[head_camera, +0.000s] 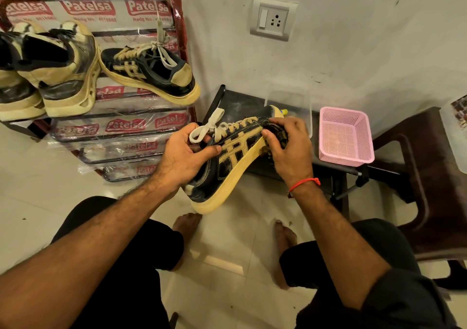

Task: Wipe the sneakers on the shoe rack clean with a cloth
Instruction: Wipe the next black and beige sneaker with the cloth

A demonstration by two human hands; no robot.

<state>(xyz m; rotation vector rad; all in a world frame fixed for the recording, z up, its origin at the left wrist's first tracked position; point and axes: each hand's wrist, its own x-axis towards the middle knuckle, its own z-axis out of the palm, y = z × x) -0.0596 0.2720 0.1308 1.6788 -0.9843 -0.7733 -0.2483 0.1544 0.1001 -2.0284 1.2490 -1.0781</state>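
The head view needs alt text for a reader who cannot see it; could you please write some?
A seated person's left hand holds a black-and-tan sneaker while the right hand presses a dark cloth to its toe. Three more sneakers sit on a shoe rack at left; a pink basket stands at right.

The dark cloth (279, 135) is mostly buried under the right hand (290, 149), so its full shape cannot be told; the held sneaker (235, 157) hides its toe behind that hand and its collar behind the left hand (187, 157); at nine o'clock the leftmost sneaker (10, 81) is cut by the edge; at three o'clock a pale container (457, 131) is cropped; the small yellow item (285, 111) beyond the toe is too hidden to identify
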